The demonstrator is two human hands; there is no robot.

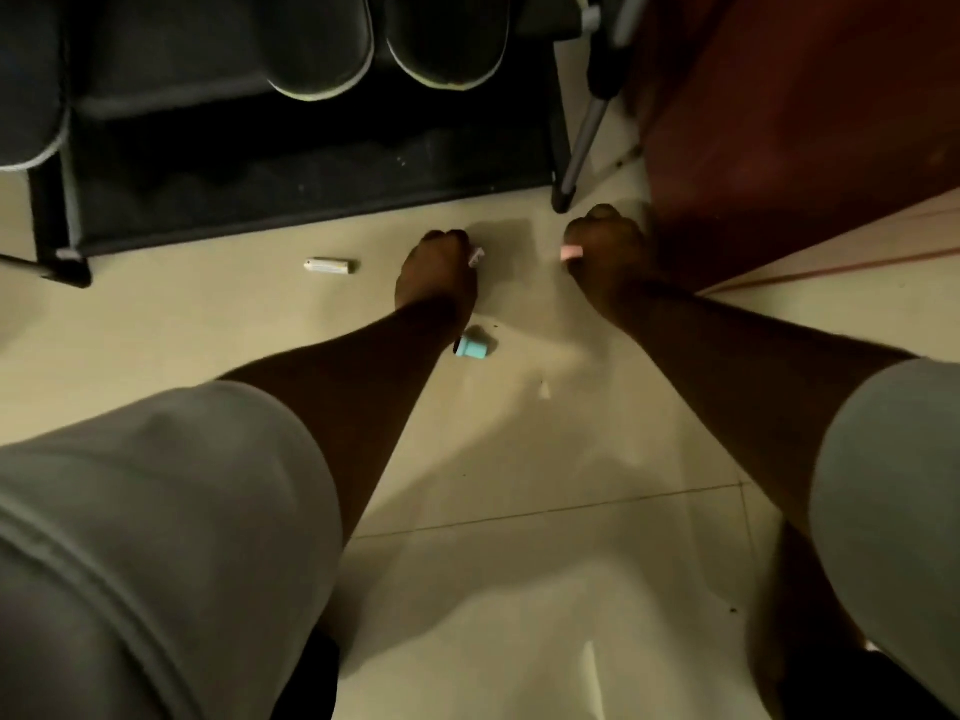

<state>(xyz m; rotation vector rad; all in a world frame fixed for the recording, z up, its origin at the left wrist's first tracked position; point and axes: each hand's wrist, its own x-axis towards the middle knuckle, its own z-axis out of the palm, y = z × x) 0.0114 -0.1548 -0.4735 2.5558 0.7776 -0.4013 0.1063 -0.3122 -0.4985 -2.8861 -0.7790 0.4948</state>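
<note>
Head view: your left hand point(436, 272) is curled, pinching a small white bit point(477, 256), and your right hand point(608, 252) pinches a pink piece point(571, 253), the two held slightly apart low over the floor point(519, 459). Both look tiny, light and hard, so probably slippery; I'd grip them by the sides with fingertips. A battery point(331, 266) and a teal cap point(475, 344) lie loose near your left arm.

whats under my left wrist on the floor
A small teal cap-like piece lies on the tiled floor, just below the wrist of the left hand. The forearm covers its left end, so its full shape cannot be seen.
</note>
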